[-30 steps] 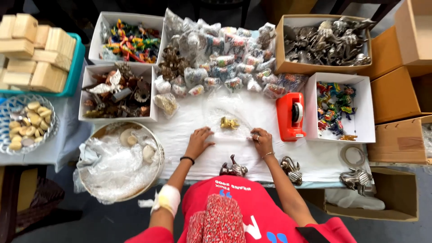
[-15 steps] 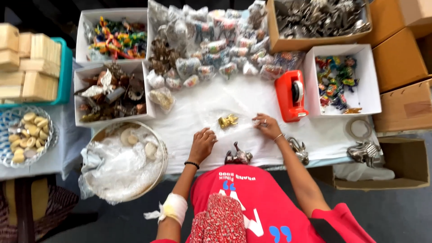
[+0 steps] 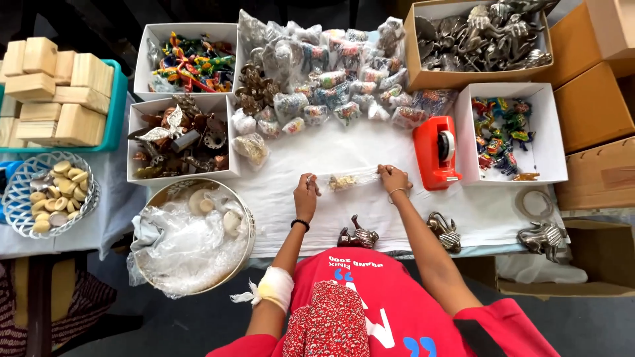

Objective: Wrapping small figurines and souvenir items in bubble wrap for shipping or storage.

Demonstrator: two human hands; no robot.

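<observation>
A small clear plastic bag (image 3: 344, 180) with a little golden piece inside lies stretched on the white table cover (image 3: 317, 218). My left hand (image 3: 306, 192), a black band on its wrist, pinches the bag's left end. My right hand (image 3: 393, 178), wearing a thin bracelet, grips the right end. A white bandage wraps my left elbow. Just in front of me, near the table's edge, stands a dark metal animal figurine (image 3: 358, 237).
A red tape dispenser (image 3: 436, 152) sits right of my right hand. Behind are a heap of bagged trinkets (image 3: 331, 73), white boxes of figurines (image 3: 509, 132) (image 3: 178, 139) (image 3: 192, 63), and a cardboard box of metal figures (image 3: 483, 39). A round tin with bubble wrap (image 3: 192, 238) and wooden blocks (image 3: 56, 86) lie left.
Both hands moved forward from the table's front to the small bag and took hold of its ends, pulling it out sideways. The view shifted slightly.
</observation>
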